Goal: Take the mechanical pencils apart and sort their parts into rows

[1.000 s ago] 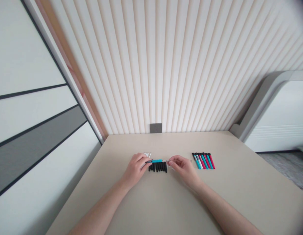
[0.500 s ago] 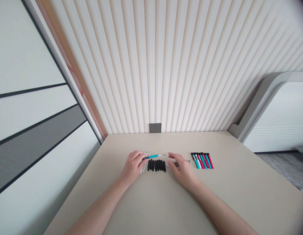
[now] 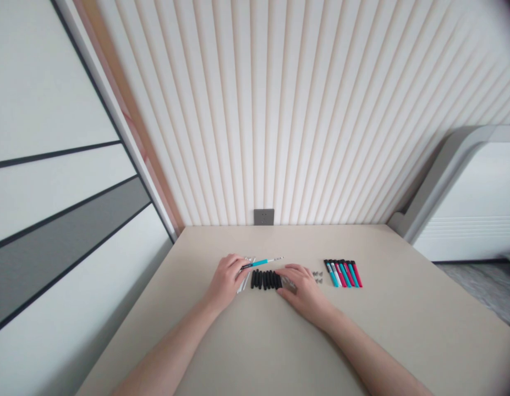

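My left hand (image 3: 226, 279) is closed on a teal pen (image 3: 261, 263) that points right and slightly up, its white refill tip sticking out. Just below it lies a row of several black pen parts (image 3: 265, 279) on the beige table (image 3: 255, 341). My right hand (image 3: 303, 287) rests palm down at the right end of that row, fingers curled over small grey pieces that I cannot make out. A few white tubes (image 3: 243, 281) lie beside my left hand.
A row of several teal and pink pens (image 3: 343, 273) lies to the right, with small metal bits (image 3: 318, 275) just left of it. A grey wall socket (image 3: 263, 216) sits at the table's far edge. A white cabinet (image 3: 465, 209) stands at the right.
My right hand let go of the pen's tip and dropped left onto the table by the black parts. The left hand keeps the teal pen, now tilted slightly up.
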Motion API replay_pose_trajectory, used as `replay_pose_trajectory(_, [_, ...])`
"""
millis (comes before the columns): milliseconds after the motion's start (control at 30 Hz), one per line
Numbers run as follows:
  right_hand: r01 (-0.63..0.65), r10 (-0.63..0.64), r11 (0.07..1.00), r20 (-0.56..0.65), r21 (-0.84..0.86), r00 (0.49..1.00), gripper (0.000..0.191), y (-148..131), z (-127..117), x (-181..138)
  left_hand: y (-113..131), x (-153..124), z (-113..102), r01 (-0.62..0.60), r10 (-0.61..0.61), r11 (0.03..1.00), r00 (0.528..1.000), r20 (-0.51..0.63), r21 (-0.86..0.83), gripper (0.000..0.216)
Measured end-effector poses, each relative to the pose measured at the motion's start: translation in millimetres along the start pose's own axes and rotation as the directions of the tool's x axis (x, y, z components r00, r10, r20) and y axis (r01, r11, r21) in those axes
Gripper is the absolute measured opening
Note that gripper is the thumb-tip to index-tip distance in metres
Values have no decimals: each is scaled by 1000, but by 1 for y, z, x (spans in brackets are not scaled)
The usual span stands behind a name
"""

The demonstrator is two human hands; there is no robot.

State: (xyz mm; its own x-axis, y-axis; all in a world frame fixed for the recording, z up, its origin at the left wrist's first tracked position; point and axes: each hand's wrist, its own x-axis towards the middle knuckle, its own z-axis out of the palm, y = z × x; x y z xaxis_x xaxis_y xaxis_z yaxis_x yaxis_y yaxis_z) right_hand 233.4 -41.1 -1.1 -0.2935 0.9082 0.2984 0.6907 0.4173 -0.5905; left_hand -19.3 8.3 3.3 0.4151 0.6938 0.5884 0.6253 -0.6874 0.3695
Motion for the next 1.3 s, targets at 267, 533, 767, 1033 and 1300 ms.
replay_pose_trajectory(267, [-43,61,958,-53,285,997,21,-3,5,0,-1,-1,0,16,-16,1000,1000,6,-10,13])
replay_pose_trajectory(533, [-156,393,721,-212,675,895,41,11,-9,5,-4,-1,2,13,-13,1000,1000,6,-17,12])
replay_pose_trajectory(767, [-141,459,675,-262,724,849,38,14,-14,8,-2,-2,2,-31,31,999,1000,2,-11,12])
replay_pose_trajectory(1033, [-125,373,621,-151,774,916,39,11,-1,8,2,-2,0,-113,113,994,992,52,0,14])
replay_pose_trajectory(1300, [-184,323,690,-69,700,944,40,1,1,5,7,-2,-3,-162,163,987,984,76,-10,13])
